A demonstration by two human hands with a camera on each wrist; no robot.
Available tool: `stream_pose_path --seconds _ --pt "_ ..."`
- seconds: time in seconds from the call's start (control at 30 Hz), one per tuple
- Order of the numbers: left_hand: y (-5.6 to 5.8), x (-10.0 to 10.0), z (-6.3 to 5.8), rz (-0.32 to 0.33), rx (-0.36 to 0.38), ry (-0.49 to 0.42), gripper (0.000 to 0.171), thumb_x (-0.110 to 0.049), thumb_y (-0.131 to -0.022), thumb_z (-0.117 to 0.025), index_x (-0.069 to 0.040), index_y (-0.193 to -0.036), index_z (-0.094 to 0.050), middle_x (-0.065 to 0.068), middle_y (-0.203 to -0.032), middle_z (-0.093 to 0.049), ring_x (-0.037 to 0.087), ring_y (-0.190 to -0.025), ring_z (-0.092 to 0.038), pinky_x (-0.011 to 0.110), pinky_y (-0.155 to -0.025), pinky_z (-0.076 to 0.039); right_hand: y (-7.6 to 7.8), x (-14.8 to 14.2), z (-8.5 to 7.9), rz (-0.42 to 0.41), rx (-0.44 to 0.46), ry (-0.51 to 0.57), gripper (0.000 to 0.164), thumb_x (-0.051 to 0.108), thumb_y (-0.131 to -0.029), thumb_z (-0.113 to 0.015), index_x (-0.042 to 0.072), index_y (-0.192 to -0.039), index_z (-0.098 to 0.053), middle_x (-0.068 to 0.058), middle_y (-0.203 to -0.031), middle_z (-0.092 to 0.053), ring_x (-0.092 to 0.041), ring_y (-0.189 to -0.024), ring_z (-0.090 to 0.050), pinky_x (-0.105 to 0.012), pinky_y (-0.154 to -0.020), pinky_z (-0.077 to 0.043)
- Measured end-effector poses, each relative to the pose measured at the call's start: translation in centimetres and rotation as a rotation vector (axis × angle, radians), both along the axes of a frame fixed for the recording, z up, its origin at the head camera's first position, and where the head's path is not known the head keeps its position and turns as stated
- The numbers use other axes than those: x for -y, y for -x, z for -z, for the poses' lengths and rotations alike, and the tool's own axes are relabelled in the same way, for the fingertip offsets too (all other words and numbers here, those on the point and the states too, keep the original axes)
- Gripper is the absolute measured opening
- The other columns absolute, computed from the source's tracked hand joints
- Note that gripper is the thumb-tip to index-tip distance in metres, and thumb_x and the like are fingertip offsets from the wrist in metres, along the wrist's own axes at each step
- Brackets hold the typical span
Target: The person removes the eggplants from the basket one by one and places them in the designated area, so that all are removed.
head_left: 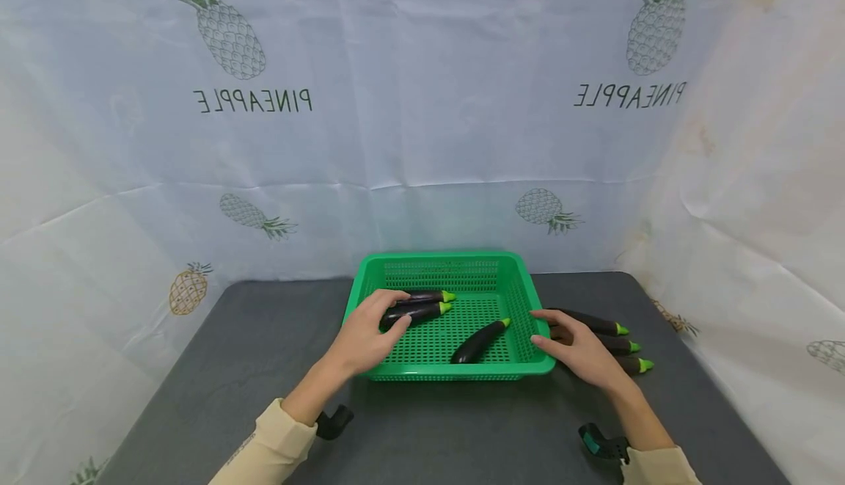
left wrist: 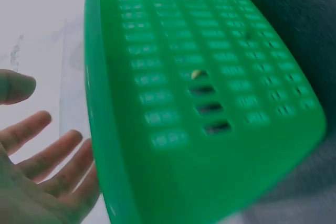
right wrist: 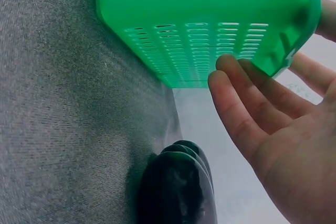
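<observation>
A green plastic basket (head_left: pixel 455 370) stands on the dark table. Inside it, two eggplants (head_left: pixel 416 312) lie side by side at the left, and another eggplant (head_left: pixel 478 343) slants at the front right. My left hand (head_left: pixel 367 332) reaches over the left rim above the paired eggplants; its spread fingers (left wrist: pixel 52 156) appear beside the basket's outer wall (left wrist: pixel 210 166) in the left wrist view, holding nothing. At the right rim is my right hand (head_left: pixel 581 345), thumb and one finger over the edge, other nearly straight fingers (right wrist: pixel 257 98) outside the wall. Whether they touch it is unclear.
Three more eggplants (head_left: pixel 614 343) lie on the table to the right of the basket, partly hidden by the right hand. A pale pineapple-print cloth (head_left: pixel 422 103) hangs behind and along both sides of the dark table (head_left: pixel 429 426).
</observation>
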State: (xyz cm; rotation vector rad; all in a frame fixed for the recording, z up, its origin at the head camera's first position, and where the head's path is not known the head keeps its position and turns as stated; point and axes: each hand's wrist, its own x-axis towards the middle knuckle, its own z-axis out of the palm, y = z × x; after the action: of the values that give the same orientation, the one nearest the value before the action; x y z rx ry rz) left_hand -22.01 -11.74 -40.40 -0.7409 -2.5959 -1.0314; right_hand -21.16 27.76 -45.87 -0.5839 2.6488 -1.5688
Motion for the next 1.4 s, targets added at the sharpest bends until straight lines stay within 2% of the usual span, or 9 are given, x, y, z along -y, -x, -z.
stream_pose_path --seconds 0.17,0.4,0.57,0.7,0.87,1.07,1.27,1.4 --pt "0.4 -1.8 -0.4 0.046 0.091 0.011 0.039 -0.033 -0.103 -0.06 -0.017 -0.139 -0.059 0.007 -0.138 -0.057 0.029 -0.117 -0.059 0.05 -0.09 -0.05 0.1 -0.1 0.2 0.016 0.005 -0.004 0.051 0.024 -0.102 -0.065 0.008 -0.148 -0.05 -0.019 -0.142 -0.053 -0.018 -0.105 -0.065 -0.034 -0.079 -0.055" --pt "1.3 -3.4 -0.1 0.119 0.2 0.006 0.042 -0.034 -0.105 -0.058 -0.016 -0.143 -0.056 0.01 -0.141 -0.054 0.029 -0.124 -0.057 0.052 -0.099 -0.048 0.1 -0.2 0.0 -0.004 0.001 0.015 0.05 0.022 -0.102 -0.064 0.007 -0.147 -0.05 -0.021 -0.141 -0.053 -0.02 -0.105 -0.065 -0.034 -0.078 -0.056" --pt "1.7 -4.7 0.0 0.156 0.254 0.019 0.043 -0.035 -0.105 -0.057 -0.017 -0.144 -0.055 0.009 -0.139 -0.053 0.033 -0.126 -0.055 0.052 -0.098 -0.048 0.1 -0.1 0.0 0.003 0.005 0.016 0.05 0.022 -0.102 -0.066 0.007 -0.147 -0.051 -0.02 -0.141 -0.053 -0.019 -0.104 -0.065 -0.034 -0.078 -0.056" --pt "2.1 -5.8 0.2 0.164 0.302 0.066 0.042 -0.036 -0.105 -0.057 -0.019 -0.143 -0.055 0.006 -0.133 -0.053 0.031 -0.121 -0.055 0.049 -0.091 -0.05 0.1 0.0 0.0 0.005 0.006 0.014 0.05 0.023 -0.101 -0.066 0.008 -0.147 -0.051 -0.02 -0.142 -0.053 -0.02 -0.104 -0.065 -0.034 -0.078 -0.055" --pt "2.6 -7.1 0.7 0.169 0.4 0.097 0.044 -0.038 -0.104 -0.057 -0.021 -0.145 -0.053 0.009 -0.136 -0.05 0.031 -0.115 -0.056 0.046 -0.084 -0.051 0.0 0.0 0.0 0.004 0.003 0.014 0.05 0.022 -0.101 -0.066 0.007 -0.147 -0.051 -0.021 -0.142 -0.052 -0.022 -0.105 -0.064 -0.034 -0.078 -0.055" --pt "3.2 -8.0 1.2 0.184 0.505 0.096 0.046 -0.036 -0.103 -0.06 -0.021 -0.146 -0.051 0.018 -0.147 -0.044 0.034 -0.13 -0.05 0.052 -0.093 -0.049 0.0 0.1 -0.1 0.013 0.006 0.013 0.051 0.022 -0.101 -0.066 0.007 -0.147 -0.051 -0.021 -0.142 -0.052 -0.02 -0.103 -0.064 -0.034 -0.077 -0.055" --pt "3.7 -9.1 2.1 0.196 0.56 0.132 0.05 -0.035 -0.102 -0.062 -0.016 -0.147 -0.051 0.015 -0.143 -0.049 0.03 -0.128 -0.051 0.05 -0.092 -0.049 0.0 0.1 -0.2 0.005 0.007 0.017 0.051 0.021 -0.101 -0.066 0.005 -0.147 -0.051 -0.022 -0.139 -0.054 -0.019 -0.101 -0.065 -0.034 -0.076 -0.055" --pt "3.9 -9.6 2.5 0.194 0.614 0.128 0.053 -0.034 -0.101 -0.065 -0.015 -0.148 -0.05 0.014 -0.146 -0.048 0.032 -0.132 -0.05 0.052 -0.096 -0.049 0.0 0.1 -0.1 0.01 0.011 0.022 0.051 0.022 -0.101 -0.067 0.005 -0.147 -0.051 -0.022 -0.138 -0.054 -0.019 -0.1 -0.065 -0.034 -0.076 -0.055"
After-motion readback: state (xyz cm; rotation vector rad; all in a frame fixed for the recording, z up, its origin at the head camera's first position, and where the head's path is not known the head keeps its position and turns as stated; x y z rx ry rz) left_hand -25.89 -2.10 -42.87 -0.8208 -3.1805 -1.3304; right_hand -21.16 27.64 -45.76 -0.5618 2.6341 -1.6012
